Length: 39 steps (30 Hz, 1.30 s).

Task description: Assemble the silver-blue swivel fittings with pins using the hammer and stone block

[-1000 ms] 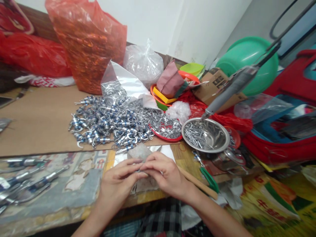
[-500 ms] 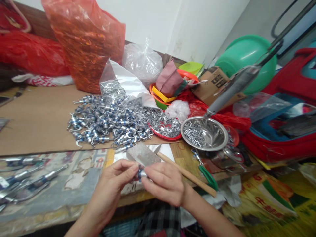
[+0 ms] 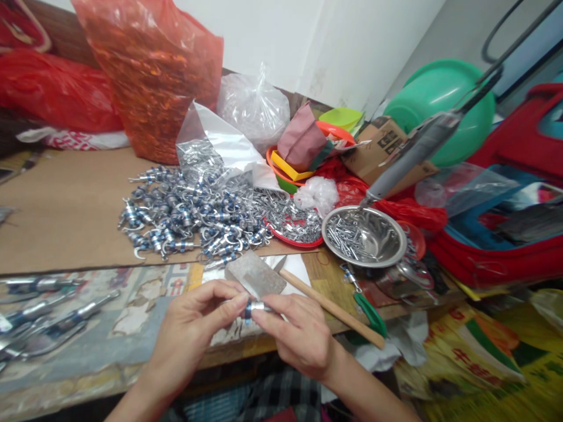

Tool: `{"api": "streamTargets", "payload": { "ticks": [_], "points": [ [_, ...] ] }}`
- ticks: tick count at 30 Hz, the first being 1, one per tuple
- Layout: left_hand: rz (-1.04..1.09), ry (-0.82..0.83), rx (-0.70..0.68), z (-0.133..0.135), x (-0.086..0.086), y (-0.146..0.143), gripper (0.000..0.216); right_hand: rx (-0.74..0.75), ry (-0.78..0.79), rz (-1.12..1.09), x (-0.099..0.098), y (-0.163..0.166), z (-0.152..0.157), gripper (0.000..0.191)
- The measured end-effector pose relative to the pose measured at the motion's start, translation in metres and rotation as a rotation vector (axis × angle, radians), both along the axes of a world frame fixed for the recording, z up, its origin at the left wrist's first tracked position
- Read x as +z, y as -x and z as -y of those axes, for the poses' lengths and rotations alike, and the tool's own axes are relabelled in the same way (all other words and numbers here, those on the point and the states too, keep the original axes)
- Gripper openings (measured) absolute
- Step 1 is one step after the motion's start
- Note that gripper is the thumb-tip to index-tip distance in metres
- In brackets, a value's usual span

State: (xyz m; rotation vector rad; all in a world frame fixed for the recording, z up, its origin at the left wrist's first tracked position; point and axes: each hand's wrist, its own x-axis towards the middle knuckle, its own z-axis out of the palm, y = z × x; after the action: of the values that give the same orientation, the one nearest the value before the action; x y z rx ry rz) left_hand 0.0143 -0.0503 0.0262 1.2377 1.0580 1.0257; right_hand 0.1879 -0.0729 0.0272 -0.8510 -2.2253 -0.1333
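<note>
Above the bench's front edge, my left hand (image 3: 206,322) and my right hand (image 3: 297,331) pinch a small silver expansion bolt (image 3: 255,306) with a blue band between them. The left fingers grip its left end, which they hide; the right thumb and fingers close on its right end. Just behind my hands rests a grey metal block (image 3: 255,274), with a wooden stick handle (image 3: 334,308) slanting off to its right. Beyond lies a large pile of similar silver-and-blue bolts, many with hooks (image 3: 189,214).
Larger hook bolts (image 3: 57,319) lie at left. A steel bowl (image 3: 398,255) of pins and a red plate (image 3: 299,243) of small metal parts stand at right. A grey power tool (image 3: 409,155) hangs over the bowl. Full plastic bags (image 3: 153,76) line the back.
My hands have drawn slightly apart, and more of the expansion bolt's silver body shows between them. The right fingers have shifted along it to the right.
</note>
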Motion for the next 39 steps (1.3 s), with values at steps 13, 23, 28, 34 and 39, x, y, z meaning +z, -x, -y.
{"api": "streamTargets", "payload": {
  "ticks": [13, 23, 28, 34, 39],
  "points": [
    [-0.042, 0.024, -0.086, -0.005, 0.002, 0.002, 0.014, 0.029, -0.039, 0.125, 0.001, -0.005, -0.002, 0.02],
    [0.122, 0.261, 0.172, 0.002, -0.014, -0.013, 0.031, -0.015, 0.388, -0.22, -0.014, -0.001, -0.003, 0.027],
    [0.236, 0.198, 0.046, 0.005, -0.02, -0.011, 0.061, -0.056, 0.503, -0.351, -0.015, 0.001, 0.0, 0.021],
    [0.222, 0.209, 0.052, 0.002, -0.026, -0.011, 0.069, -0.092, 0.577, -0.299, -0.006, -0.004, -0.013, 0.014],
    [0.216, 0.228, 0.031, -0.002, -0.022, -0.014, 0.073, -0.671, 0.422, 0.147, -0.003, -0.048, -0.086, 0.029]
  ]
}}
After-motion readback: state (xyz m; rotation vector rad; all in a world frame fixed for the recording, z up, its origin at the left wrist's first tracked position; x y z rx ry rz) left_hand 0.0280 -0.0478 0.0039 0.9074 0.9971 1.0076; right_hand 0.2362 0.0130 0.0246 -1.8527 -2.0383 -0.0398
